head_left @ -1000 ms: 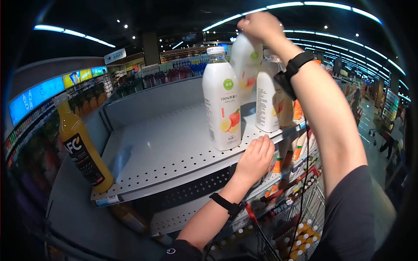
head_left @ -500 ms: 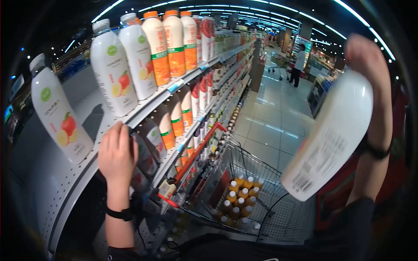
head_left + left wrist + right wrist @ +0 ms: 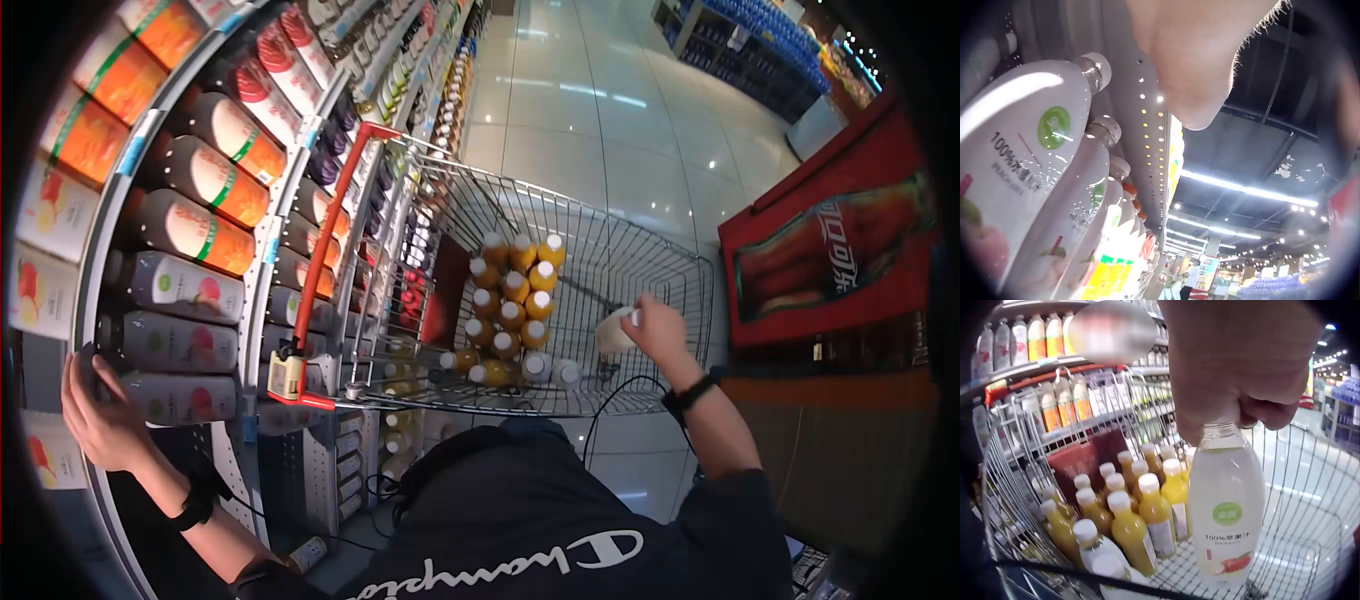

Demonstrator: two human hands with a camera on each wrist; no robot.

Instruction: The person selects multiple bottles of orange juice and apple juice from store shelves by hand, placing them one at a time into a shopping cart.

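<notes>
My right hand (image 3: 662, 332) grips a white apple juice bottle (image 3: 1227, 500) by its neck. In the right wrist view the bottle hangs upright inside the wire shopping cart (image 3: 1300, 487), its green logo facing the camera. Beside it stand several yellow juice bottles (image 3: 1132, 531) with white caps and two pale bottles (image 3: 1099, 550). My left hand (image 3: 105, 415) rests at the shelf edge (image 3: 98, 330), fingers extended. In the left wrist view it lies against the perforated underside of a shelf (image 3: 1138, 137), close to peach juice bottles (image 3: 1022, 144).
Shelves of orange-labelled bottles (image 3: 205, 180) run along the left. The cart's red handle (image 3: 325, 235) stands near them. On the right is a red display (image 3: 830, 250) with a cola bottle picture. Tiled floor (image 3: 560, 110) stretches ahead, and a thin cable (image 3: 600, 425) crosses the cart's near side.
The right hand has lifted an apple juice bottle from the upper shelf, swung it right and lowered it into the cart. The view has turned right and down. The left hand stays by the shelf edge.
</notes>
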